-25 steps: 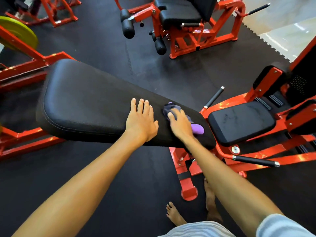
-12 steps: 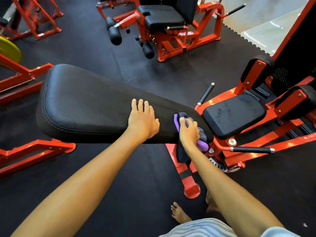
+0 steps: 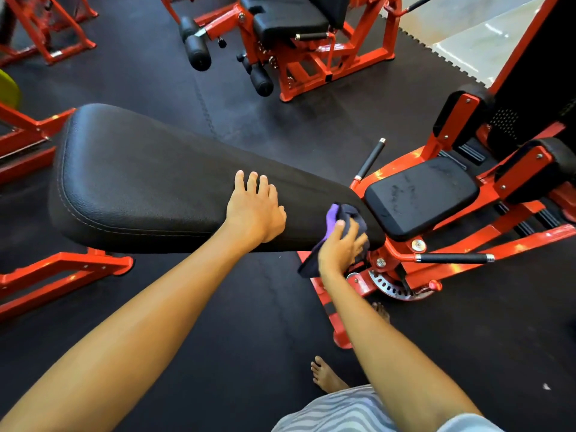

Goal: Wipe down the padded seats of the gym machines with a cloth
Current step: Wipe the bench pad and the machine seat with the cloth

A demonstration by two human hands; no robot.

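Observation:
A long black padded backrest of a red bench runs from the left to the middle. My left hand rests flat on its near side, fingers straight. My right hand presses a purple and dark cloth against the pad's narrow right end, over its near edge; part of the cloth hangs below the hand. Just to the right lies the smaller black seat pad of the same bench, with faint streaks on it.
Red frame tubes, a black-gripped handle and a perforated adjuster disc sit under the seat. Another red machine with a black seat stands at the back. Black rubber floor mats lie all around; my bare feet are below.
My right hand slid the cloth from the pad's top down over its near right edge. My left hand stayed in place. The view shifted slightly.

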